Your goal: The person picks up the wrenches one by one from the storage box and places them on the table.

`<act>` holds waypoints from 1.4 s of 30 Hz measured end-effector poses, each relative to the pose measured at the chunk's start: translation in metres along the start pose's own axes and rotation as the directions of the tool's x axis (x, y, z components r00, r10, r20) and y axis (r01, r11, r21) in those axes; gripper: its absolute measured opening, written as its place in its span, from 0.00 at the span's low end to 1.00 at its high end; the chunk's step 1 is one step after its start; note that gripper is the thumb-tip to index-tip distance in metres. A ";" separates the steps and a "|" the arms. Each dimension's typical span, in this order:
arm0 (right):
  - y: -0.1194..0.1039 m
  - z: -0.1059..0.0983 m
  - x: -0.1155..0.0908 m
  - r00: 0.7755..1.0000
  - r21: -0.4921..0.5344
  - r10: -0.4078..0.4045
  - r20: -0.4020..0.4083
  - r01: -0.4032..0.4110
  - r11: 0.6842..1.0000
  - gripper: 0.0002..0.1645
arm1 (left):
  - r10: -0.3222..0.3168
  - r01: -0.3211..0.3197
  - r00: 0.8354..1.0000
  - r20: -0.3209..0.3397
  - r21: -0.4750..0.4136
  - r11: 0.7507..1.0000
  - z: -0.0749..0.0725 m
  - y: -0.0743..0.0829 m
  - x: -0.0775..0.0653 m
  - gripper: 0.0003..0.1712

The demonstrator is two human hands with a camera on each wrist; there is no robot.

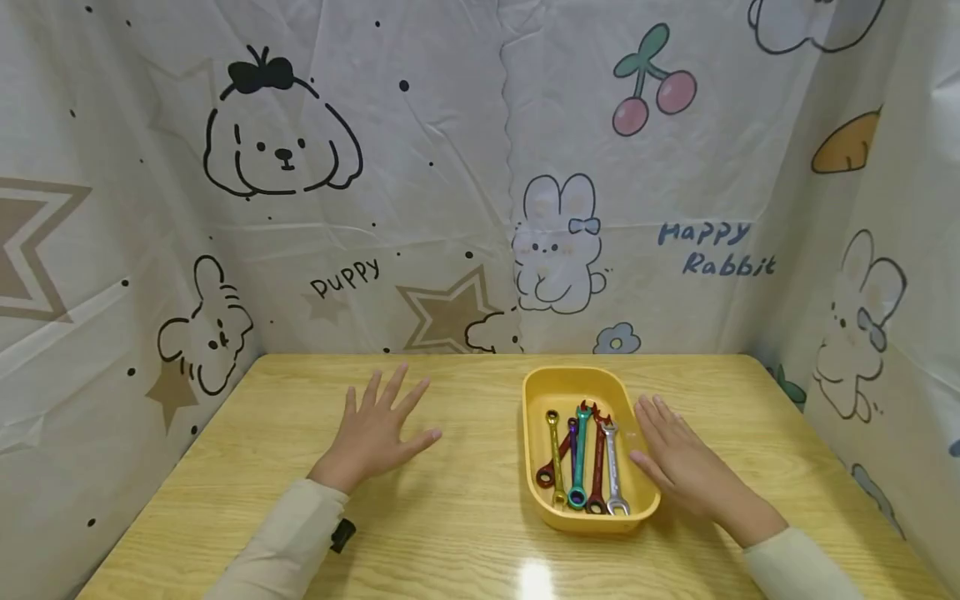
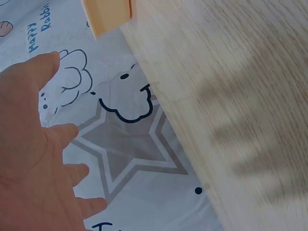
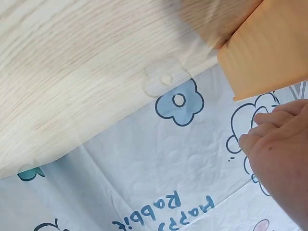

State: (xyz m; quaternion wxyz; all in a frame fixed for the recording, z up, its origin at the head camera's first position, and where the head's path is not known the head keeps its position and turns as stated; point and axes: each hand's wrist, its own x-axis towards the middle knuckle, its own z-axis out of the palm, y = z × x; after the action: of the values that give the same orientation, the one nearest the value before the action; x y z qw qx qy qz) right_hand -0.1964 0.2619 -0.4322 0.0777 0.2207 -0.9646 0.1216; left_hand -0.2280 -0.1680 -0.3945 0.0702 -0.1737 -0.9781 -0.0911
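A yellow plastic tray (image 1: pixel 542 510) stands right of the table's middle with several wrenches in it: a gold one (image 1: pixel 555 454), a teal one (image 1: pixel 581 458), a silver one (image 1: pixel 613 467), a purple one and red ones (image 1: pixel 598 467). My right hand (image 1: pixel 682 458) is at the tray's right side, fingers straight, thumb right at the rim. My left hand (image 1: pixel 378 437) is spread over the table, well left of the tray, and holds nothing. In the left wrist view its fingers (image 2: pixel 72 175) are apart, with the tray's corner (image 2: pixel 108 17) beyond.
The wooden table (image 1: pixel 450 533) ends at a printed cloth (image 1: pixel 435 208) that hangs behind it and along both sides. A small black object (image 1: pixel 342 535) shows at the left sleeve's cuff.
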 end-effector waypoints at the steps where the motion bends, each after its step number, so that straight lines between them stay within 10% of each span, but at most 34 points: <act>1: 0.000 0.000 0.000 1.000 -0.001 0.003 0.008 -0.003 1.000 0.40 | 0.001 -0.001 1.000 0.003 0.001 1.000 0.000 0.000 0.000 0.46; 22: -0.001 0.002 0.000 0.997 0.015 0.025 0.070 -0.026 1.000 0.38 | 0.071 -0.051 0.995 0.074 -0.241 0.969 0.004 0.006 0.014 0.44; 35: -0.001 0.001 0.002 0.996 0.026 0.030 0.088 -0.032 0.999 0.38 | 0.191 -0.181 0.981 -0.020 -0.422 0.888 0.001 0.066 0.043 0.39; 42: -0.002 0.000 0.000 0.996 0.028 0.028 0.087 -0.031 0.999 0.37 | 0.252 -0.215 0.967 0.038 -0.406 0.888 0.004 0.101 0.060 0.36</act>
State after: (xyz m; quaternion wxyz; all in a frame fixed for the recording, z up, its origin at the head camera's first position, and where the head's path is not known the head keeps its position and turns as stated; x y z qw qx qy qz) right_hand -0.1958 0.2596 -0.4319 0.0307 0.2127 -0.9683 0.1269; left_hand -0.2491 -0.0543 -0.3722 0.0001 -0.3047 -0.9130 -0.2713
